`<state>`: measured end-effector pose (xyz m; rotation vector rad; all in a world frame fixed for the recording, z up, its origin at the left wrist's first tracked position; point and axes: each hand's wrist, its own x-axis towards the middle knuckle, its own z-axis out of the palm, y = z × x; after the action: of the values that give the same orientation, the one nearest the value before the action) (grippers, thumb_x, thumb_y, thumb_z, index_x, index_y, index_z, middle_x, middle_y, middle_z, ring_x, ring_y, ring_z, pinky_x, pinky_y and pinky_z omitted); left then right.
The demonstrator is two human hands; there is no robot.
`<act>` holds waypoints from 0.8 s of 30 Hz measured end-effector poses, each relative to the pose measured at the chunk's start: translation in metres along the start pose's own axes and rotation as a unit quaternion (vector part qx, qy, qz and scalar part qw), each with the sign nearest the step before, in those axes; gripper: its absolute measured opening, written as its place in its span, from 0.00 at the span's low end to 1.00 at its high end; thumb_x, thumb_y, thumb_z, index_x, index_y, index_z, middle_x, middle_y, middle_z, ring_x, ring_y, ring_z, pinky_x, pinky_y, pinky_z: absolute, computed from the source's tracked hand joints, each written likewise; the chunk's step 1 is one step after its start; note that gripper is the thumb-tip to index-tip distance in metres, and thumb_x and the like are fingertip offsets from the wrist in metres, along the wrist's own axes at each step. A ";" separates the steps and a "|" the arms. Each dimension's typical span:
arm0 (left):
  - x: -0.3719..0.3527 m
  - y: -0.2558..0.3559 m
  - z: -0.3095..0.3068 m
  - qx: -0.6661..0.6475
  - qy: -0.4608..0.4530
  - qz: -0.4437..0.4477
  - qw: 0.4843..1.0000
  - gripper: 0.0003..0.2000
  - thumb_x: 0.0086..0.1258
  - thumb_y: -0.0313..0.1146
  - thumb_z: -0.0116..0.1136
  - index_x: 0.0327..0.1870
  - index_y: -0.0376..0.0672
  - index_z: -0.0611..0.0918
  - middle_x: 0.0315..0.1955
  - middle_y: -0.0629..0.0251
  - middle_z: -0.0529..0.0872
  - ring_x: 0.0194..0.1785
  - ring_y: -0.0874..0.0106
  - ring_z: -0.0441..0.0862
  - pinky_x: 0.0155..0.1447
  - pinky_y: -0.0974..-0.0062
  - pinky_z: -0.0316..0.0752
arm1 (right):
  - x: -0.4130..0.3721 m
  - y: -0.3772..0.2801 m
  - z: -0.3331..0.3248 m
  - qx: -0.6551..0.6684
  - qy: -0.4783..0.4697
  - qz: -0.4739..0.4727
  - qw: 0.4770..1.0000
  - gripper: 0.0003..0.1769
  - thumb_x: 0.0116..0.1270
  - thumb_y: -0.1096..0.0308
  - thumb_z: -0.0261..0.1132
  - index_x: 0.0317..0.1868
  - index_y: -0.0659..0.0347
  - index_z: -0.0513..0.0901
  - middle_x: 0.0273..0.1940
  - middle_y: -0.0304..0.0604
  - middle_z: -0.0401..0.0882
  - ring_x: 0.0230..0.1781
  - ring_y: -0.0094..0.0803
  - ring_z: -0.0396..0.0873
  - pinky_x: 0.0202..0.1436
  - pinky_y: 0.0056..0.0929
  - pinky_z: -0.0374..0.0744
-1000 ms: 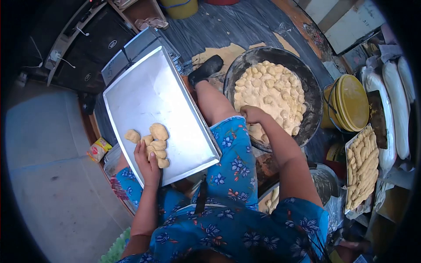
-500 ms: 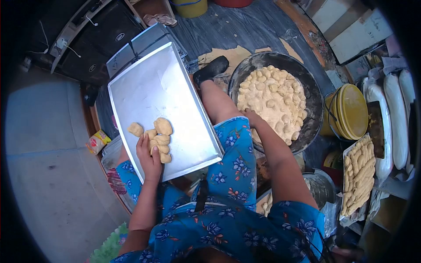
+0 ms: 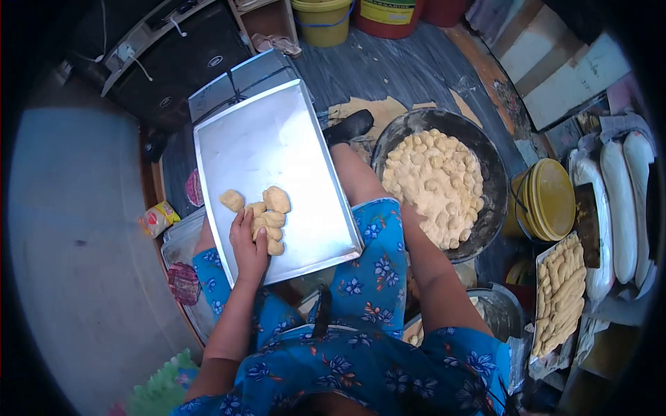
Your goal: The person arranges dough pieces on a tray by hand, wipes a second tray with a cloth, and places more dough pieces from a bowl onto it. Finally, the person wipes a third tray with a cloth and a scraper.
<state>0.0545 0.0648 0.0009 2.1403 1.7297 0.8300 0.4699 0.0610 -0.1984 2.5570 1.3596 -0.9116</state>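
Note:
A shiny metal tray [image 3: 277, 149] lies tilted across my lap. On its lower left are several pale dough pieces [image 3: 277, 200], some in a row. My left hand [image 3: 248, 243] rests on the tray, its fingers and thumb around the left end of a dough piece [image 3: 259, 223] in that row. To the right, a wide black basin [image 3: 491, 156] holds a floury heap of small dough balls [image 3: 433, 180]. My right hand [image 3: 411, 216] is at the basin's near left side, against the dough; its fingers are hidden or blurred.
A second tray of shaped dough [image 3: 560, 291] stands at the right, beside yellow lidded buckets [image 3: 553, 197] and long white wrapped rolls [image 3: 617, 208]. More buckets [image 3: 322, 24] stand at the back. A metal pot [image 3: 503, 312] is near my right elbow, and a yellow packet [image 3: 159, 218] lies left.
The view has shifted, so the tray and the basin sit lower in the picture. My right hand is lower against the basin's edge, its fingers less visible. My left hand stays at the dough.

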 end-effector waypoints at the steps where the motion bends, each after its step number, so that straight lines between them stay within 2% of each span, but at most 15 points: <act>1: 0.000 0.000 0.000 0.000 0.004 0.000 1.000 0.25 0.71 0.35 0.53 0.67 0.36 0.71 0.66 0.43 0.68 0.69 0.48 0.64 0.72 0.54 0.56 | -0.008 0.001 0.000 -0.010 0.011 0.004 1.000 0.29 0.70 0.50 0.52 0.70 0.45 0.64 0.67 0.59 0.65 0.64 0.61 0.69 0.65 0.59 0.70; 3: 0.001 0.000 0.001 -0.012 0.007 -0.002 1.000 0.24 0.71 0.35 0.53 0.67 0.36 0.71 0.65 0.43 0.68 0.69 0.48 0.65 0.72 0.54 0.56 | -0.016 0.016 0.006 0.039 0.023 0.004 0.999 0.24 0.73 0.55 0.49 0.69 0.38 0.68 0.70 0.47 0.64 0.69 0.59 0.62 0.63 0.60 0.73; 6: 0.000 0.001 -0.002 -0.018 0.015 -0.002 1.000 0.24 0.70 0.34 0.54 0.66 0.35 0.72 0.65 0.43 0.68 0.68 0.48 0.66 0.72 0.54 0.57 | -0.014 0.017 0.009 0.038 0.035 -0.040 0.998 0.24 0.72 0.58 0.49 0.67 0.40 0.69 0.65 0.50 0.67 0.64 0.62 0.68 0.61 0.55 0.75; 9: 0.001 0.002 -0.004 -0.017 0.016 -0.001 1.000 0.25 0.69 0.34 0.55 0.66 0.35 0.72 0.65 0.43 0.69 0.67 0.48 0.67 0.72 0.54 0.57 | -0.008 -0.005 -0.013 0.015 0.100 -0.114 0.988 0.31 0.65 0.52 0.59 0.67 0.52 0.66 0.59 0.58 0.72 0.53 0.60 0.78 0.57 0.54 0.75; 11: -0.001 -0.001 -0.001 -0.020 0.019 0.001 1.000 0.25 0.68 0.35 0.57 0.65 0.35 0.72 0.64 0.44 0.70 0.67 0.48 0.67 0.72 0.54 0.57 | -0.032 0.035 -0.009 0.092 0.061 -0.101 0.989 0.30 0.61 0.58 0.64 0.63 0.57 0.71 0.58 0.60 0.73 0.56 0.59 0.77 0.56 0.50 0.77; 13: 0.000 0.000 -0.004 -0.031 0.015 0.001 0.999 0.25 0.68 0.36 0.57 0.65 0.35 0.72 0.64 0.44 0.70 0.67 0.48 0.67 0.73 0.53 0.56 | -0.024 0.043 -0.010 0.110 0.132 -0.141 0.975 0.31 0.57 0.63 0.67 0.62 0.60 0.74 0.57 0.59 0.76 0.56 0.54 0.78 0.56 0.48 0.78; 14: 0.000 0.001 -0.006 -0.038 0.012 0.002 0.999 0.25 0.68 0.36 0.57 0.65 0.36 0.72 0.64 0.44 0.70 0.67 0.48 0.67 0.73 0.53 0.56 | -0.025 0.051 -0.012 0.185 0.138 -0.101 0.968 0.31 0.56 0.64 0.67 0.62 0.61 0.73 0.56 0.58 0.77 0.56 0.53 0.79 0.57 0.46 0.78; 16: -0.003 -0.004 -0.003 -0.040 0.026 0.008 0.999 0.25 0.68 0.37 0.58 0.65 0.37 0.73 0.64 0.45 0.70 0.68 0.48 0.66 0.74 0.51 0.54 | -0.035 0.064 -0.021 0.332 0.143 -0.015 0.932 0.33 0.55 0.67 0.68 0.63 0.62 0.73 0.55 0.57 0.78 0.55 0.50 0.79 0.58 0.42 0.77; 18: -0.007 -0.007 -0.003 -0.043 0.033 0.004 0.999 0.25 0.69 0.38 0.57 0.65 0.37 0.73 0.64 0.45 0.70 0.68 0.48 0.66 0.74 0.51 0.53 | -0.032 0.074 -0.020 0.355 0.197 0.018 0.914 0.33 0.57 0.71 0.67 0.65 0.59 0.70 0.55 0.54 0.77 0.53 0.49 0.79 0.55 0.45 0.79; 19: -0.007 -0.006 -0.005 -0.045 0.032 0.003 0.998 0.25 0.69 0.38 0.57 0.65 0.37 0.73 0.64 0.46 0.70 0.68 0.48 0.66 0.74 0.50 0.53 | -0.025 0.085 -0.033 0.537 0.163 0.031 0.827 0.35 0.58 0.74 0.65 0.68 0.55 0.67 0.55 0.53 0.77 0.52 0.50 0.79 0.51 0.50 0.81; 20: -0.006 -0.004 -0.005 -0.047 0.030 0.002 0.998 0.25 0.69 0.39 0.57 0.65 0.37 0.73 0.64 0.46 0.70 0.68 0.48 0.66 0.74 0.50 0.53 | -0.018 0.096 -0.045 0.695 0.142 0.056 0.702 0.37 0.59 0.78 0.63 0.70 0.51 0.63 0.55 0.51 0.76 0.50 0.51 0.79 0.47 0.54 0.82; 22: -0.003 -0.013 -0.012 -0.046 0.027 0.005 0.999 0.25 0.69 0.39 0.57 0.65 0.37 0.73 0.64 0.46 0.70 0.68 0.48 0.66 0.74 0.50 0.53 | 0.002 0.099 -0.025 0.700 0.156 0.046 0.696 0.41 0.59 0.80 0.62 0.72 0.46 0.58 0.56 0.51 0.74 0.49 0.52 0.78 0.40 0.59 0.83; 24: -0.001 -0.025 -0.019 -0.046 0.029 0.001 0.999 0.25 0.69 0.39 0.57 0.65 0.37 0.73 0.64 0.46 0.70 0.68 0.47 0.66 0.74 0.50 0.53 | 0.015 0.093 -0.011 0.695 0.160 0.019 0.700 0.40 0.59 0.80 0.62 0.71 0.46 0.59 0.57 0.51 0.74 0.49 0.51 0.78 0.41 0.58 0.83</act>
<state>0.0226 0.0669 0.0023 2.0780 1.6836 0.9606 0.5539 0.0203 -0.2147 3.8570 0.5482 -2.1770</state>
